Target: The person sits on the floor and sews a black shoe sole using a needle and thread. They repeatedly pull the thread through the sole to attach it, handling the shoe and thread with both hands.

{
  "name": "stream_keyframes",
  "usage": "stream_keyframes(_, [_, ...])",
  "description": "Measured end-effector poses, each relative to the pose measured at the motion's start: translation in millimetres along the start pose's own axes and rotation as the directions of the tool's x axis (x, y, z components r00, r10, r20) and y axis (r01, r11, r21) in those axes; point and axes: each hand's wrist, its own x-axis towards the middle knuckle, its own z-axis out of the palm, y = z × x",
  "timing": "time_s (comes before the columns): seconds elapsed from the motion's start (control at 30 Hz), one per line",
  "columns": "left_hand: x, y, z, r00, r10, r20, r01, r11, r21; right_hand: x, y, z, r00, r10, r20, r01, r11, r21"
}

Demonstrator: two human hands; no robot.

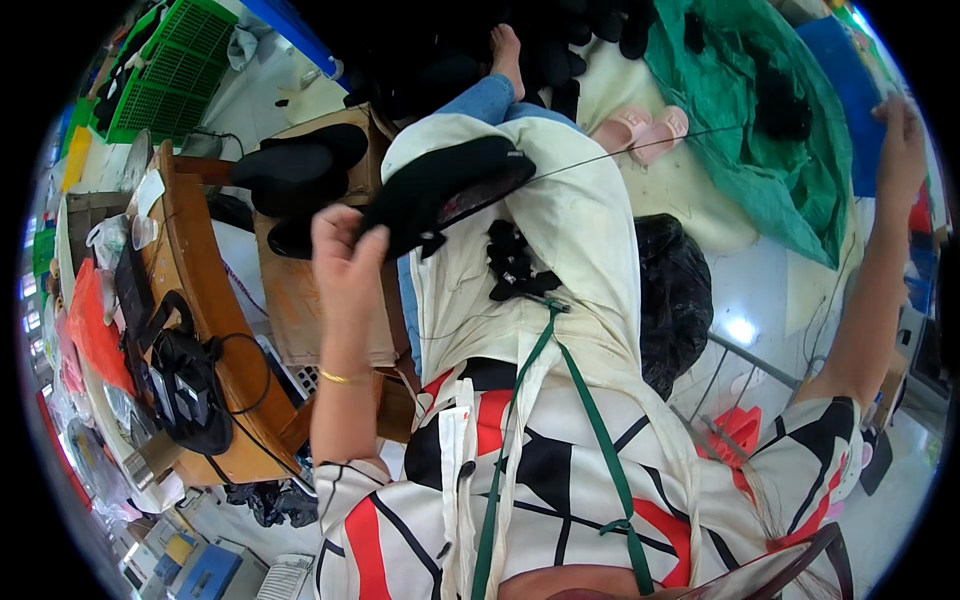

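A cream apron [590, 250] covers the person's lap, and on it rests a black shoe upper [450, 185], just beside a small heap of black trim pieces [512, 262]. The left hand [345, 255] is closed on the upper's near edge, thumb over fabric. The upper looks light, soft and floppy, so a hold at its stiffer rim seems best. A thin dark thread [640, 148] runs taut from it to the raised right hand [900, 135], which pinches the thread's end; it may snap if jerked.
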Motion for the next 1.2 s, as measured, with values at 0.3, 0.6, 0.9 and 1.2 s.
stream_keyframes(0.3, [90.3, -23.3, -10.1, 0.849, -0.119, 0.514, -0.039, 0.957, 0.286, -84.7, 18.3, 43.5, 0.941, 0.177, 0.29, -0.315, 0.773, 0.551])
stream_keyframes(0.6, [48.5, -11.8, 13.5, 0.968, -0.202, 0.149, 0.051, 0.74, 0.671, -172.3, -56.0, 109.3, 0.798, 0.156, 0.582, -0.435, 0.817, 0.378])
stream_keyframes(0.9, [20.0, -31.4, 26.2, 0.997, 0.013, 0.072, -0.046, 0.876, 0.48, -216.0, -320.5, 128.7, 0.567, -0.648, 0.508, -0.349, 0.37, 0.861])
stream_keyframes(1.2, [11.2, -47.0, 26.6, 0.952, 0.294, 0.079, -0.279, 0.738, 0.614, -232.9, -360.3, 139.3, 0.413, -0.837, 0.358, -0.136, 0.333, 0.933])
